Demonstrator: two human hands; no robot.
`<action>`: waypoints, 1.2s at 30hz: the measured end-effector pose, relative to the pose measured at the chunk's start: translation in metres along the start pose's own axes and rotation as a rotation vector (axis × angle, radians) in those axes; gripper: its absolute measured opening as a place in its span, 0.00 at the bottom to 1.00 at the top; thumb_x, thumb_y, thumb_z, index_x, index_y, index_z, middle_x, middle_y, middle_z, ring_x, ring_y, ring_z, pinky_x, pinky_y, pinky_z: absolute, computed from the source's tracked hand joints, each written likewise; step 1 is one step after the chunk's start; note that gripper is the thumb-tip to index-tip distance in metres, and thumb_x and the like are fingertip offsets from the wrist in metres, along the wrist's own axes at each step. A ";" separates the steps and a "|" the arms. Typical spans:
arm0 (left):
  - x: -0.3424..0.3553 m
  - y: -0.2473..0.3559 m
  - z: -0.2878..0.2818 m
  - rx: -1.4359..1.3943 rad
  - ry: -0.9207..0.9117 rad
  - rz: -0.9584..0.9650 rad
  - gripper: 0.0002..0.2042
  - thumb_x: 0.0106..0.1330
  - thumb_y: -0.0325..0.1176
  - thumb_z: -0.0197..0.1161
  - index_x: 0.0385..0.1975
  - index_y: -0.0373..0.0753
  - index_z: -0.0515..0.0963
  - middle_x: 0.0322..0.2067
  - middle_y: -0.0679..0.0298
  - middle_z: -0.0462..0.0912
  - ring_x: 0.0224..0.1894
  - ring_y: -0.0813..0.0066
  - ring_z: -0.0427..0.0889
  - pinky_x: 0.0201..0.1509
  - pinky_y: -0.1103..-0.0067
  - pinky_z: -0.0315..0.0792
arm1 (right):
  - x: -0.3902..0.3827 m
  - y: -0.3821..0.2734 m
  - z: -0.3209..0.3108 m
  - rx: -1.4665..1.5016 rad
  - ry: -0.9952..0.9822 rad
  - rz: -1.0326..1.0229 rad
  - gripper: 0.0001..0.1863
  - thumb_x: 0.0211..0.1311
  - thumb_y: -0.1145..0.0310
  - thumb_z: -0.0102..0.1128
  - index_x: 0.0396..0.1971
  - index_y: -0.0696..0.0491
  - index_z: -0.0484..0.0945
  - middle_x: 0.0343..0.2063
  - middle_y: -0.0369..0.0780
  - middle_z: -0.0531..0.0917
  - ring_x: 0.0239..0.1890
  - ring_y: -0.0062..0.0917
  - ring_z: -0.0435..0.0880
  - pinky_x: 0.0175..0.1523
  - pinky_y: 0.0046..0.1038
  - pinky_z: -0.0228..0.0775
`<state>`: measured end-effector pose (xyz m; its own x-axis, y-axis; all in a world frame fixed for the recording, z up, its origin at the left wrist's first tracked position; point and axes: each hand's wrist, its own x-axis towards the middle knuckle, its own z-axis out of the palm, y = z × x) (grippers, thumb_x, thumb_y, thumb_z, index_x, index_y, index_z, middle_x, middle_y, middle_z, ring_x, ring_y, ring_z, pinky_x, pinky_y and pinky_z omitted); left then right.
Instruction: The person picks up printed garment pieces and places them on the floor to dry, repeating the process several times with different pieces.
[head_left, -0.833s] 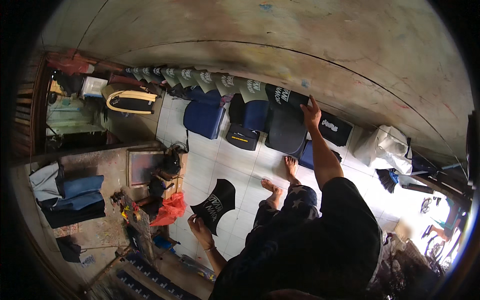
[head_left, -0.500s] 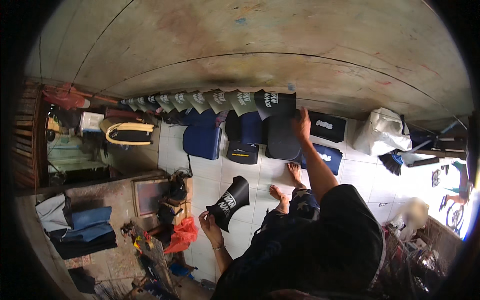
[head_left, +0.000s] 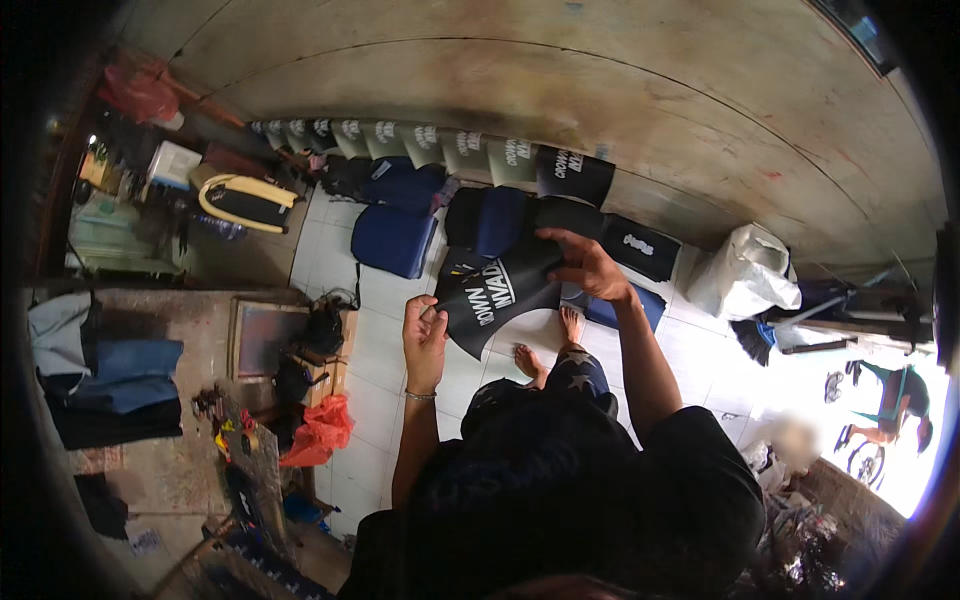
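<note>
A black fabric panel [head_left: 510, 297] with white printing and curved edges is stretched between my hands, above the floor. My left hand [head_left: 426, 340] pinches its left edge between thumb and fingers. At the panel's upper right edge, my right hand [head_left: 590, 266] has its thumb and fingers closed on the cloth. Beyond it, along the foot of the wall, hangs a row of similar printed panels [head_left: 575, 182], black at the near end and greyer further left. Part of the dark stacks on the floor is hidden behind the held panel.
Folded navy stacks [head_left: 393, 240] and a black printed stack [head_left: 643, 248] lie on the white tiles. A white sack [head_left: 745, 272] leans right, beside a broom [head_left: 752, 340]. Left are a red plastic bag [head_left: 320, 430] and a low platform [head_left: 200, 320]. A person with a bicycle is outside the doorway.
My right hand has come back from the hanging row and taken the panel's other edge. My left hand has raised the panel up and rightward. The whole view has shifted slightly.
</note>
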<state>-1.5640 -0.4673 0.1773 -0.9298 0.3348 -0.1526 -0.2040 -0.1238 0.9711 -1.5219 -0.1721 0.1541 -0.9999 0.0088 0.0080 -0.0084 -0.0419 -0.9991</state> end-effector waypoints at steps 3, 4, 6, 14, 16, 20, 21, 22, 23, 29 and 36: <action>0.004 -0.003 0.004 0.070 -0.076 -0.015 0.10 0.64 0.23 0.52 0.43 0.39 0.64 0.24 0.74 0.65 0.24 0.91 0.60 0.26 0.92 0.55 | -0.017 0.002 0.001 -0.067 0.103 0.072 0.20 0.48 0.78 0.60 0.45 0.59 0.74 0.25 0.37 0.80 0.28 0.16 0.75 0.36 0.20 0.67; 0.006 -0.014 -0.001 0.079 -0.122 -0.047 0.11 0.63 0.21 0.51 0.44 0.38 0.63 0.29 0.69 0.70 0.28 0.88 0.66 0.31 0.90 0.62 | -0.022 0.020 -0.005 -0.104 0.131 0.118 0.17 0.48 0.77 0.61 0.42 0.60 0.76 0.27 0.39 0.81 0.29 0.16 0.76 0.37 0.21 0.69; 0.010 -0.031 0.006 0.041 -0.099 -0.065 0.11 0.63 0.21 0.50 0.45 0.38 0.62 0.35 0.64 0.73 0.33 0.82 0.72 0.37 0.86 0.67 | -0.031 0.031 -0.017 -0.173 0.181 0.197 0.12 0.49 0.72 0.63 0.34 0.61 0.79 0.27 0.42 0.83 0.30 0.19 0.79 0.38 0.22 0.70; 0.015 -0.077 0.005 0.237 -0.013 -0.333 0.10 0.66 0.30 0.48 0.45 0.36 0.62 0.45 0.55 0.75 0.39 0.66 0.79 0.42 0.76 0.73 | -0.056 0.052 -0.137 -0.512 0.618 0.115 0.12 0.49 0.72 0.61 0.36 0.57 0.81 0.25 0.44 0.83 0.27 0.20 0.80 0.35 0.24 0.71; 0.020 -0.089 0.006 0.286 0.005 -0.398 0.10 0.65 0.28 0.50 0.45 0.36 0.62 0.44 0.54 0.76 0.38 0.68 0.80 0.40 0.78 0.73 | -0.046 0.055 -0.174 -0.493 0.692 0.051 0.12 0.50 0.72 0.60 0.37 0.55 0.81 0.23 0.43 0.82 0.25 0.18 0.78 0.33 0.23 0.70; 0.025 -0.090 0.025 0.244 0.107 -0.461 0.10 0.65 0.30 0.51 0.44 0.36 0.64 0.42 0.55 0.77 0.38 0.67 0.81 0.39 0.79 0.73 | -0.010 0.069 -0.234 -0.427 0.730 0.133 0.14 0.51 0.72 0.59 0.40 0.55 0.79 0.19 0.39 0.80 0.18 0.14 0.71 0.27 0.20 0.65; 0.026 -0.087 0.033 0.268 0.117 -0.461 0.11 0.65 0.30 0.51 0.44 0.36 0.64 0.42 0.55 0.77 0.37 0.66 0.81 0.39 0.79 0.73 | -0.001 0.081 -0.249 -0.401 0.742 0.157 0.14 0.51 0.71 0.59 0.41 0.55 0.79 0.18 0.38 0.80 0.17 0.13 0.70 0.26 0.20 0.64; 0.033 -0.084 0.045 0.298 0.110 -0.458 0.11 0.65 0.30 0.51 0.45 0.36 0.64 0.42 0.55 0.77 0.37 0.66 0.81 0.39 0.79 0.73 | 0.003 0.127 -0.276 -0.298 0.749 0.113 0.18 0.51 0.71 0.60 0.45 0.53 0.78 0.16 0.36 0.79 0.15 0.12 0.67 0.25 0.20 0.63; 0.031 -0.084 0.051 0.319 0.132 -0.464 0.11 0.65 0.30 0.51 0.45 0.36 0.64 0.42 0.55 0.77 0.37 0.66 0.81 0.40 0.79 0.73 | 0.012 0.132 -0.281 -0.279 0.743 0.162 0.19 0.51 0.71 0.60 0.47 0.52 0.76 0.14 0.33 0.76 0.16 0.11 0.65 0.24 0.19 0.61; 0.013 -0.091 0.075 0.390 0.093 -0.542 0.13 0.65 0.32 0.49 0.46 0.34 0.64 0.42 0.54 0.77 0.38 0.66 0.80 0.41 0.78 0.74 | 0.032 0.187 -0.301 -0.160 0.802 0.245 0.29 0.49 0.70 0.62 0.55 0.49 0.69 0.08 0.32 0.70 0.13 0.11 0.62 0.22 0.21 0.57; -0.009 -0.136 0.048 0.400 0.031 -0.678 0.11 0.66 0.31 0.49 0.46 0.36 0.64 0.42 0.55 0.78 0.37 0.67 0.81 0.38 0.77 0.74 | 0.002 0.212 -0.286 -0.542 0.967 0.154 0.35 0.44 0.69 0.63 0.58 0.49 0.65 0.25 0.42 0.80 0.28 0.33 0.79 0.37 0.31 0.70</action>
<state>-1.5136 -0.4088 0.0552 -0.6511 0.1897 -0.7349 -0.6100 0.4455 0.6554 -1.5235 0.1045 -0.0696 -0.5604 0.8241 0.0824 0.3553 0.3290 -0.8749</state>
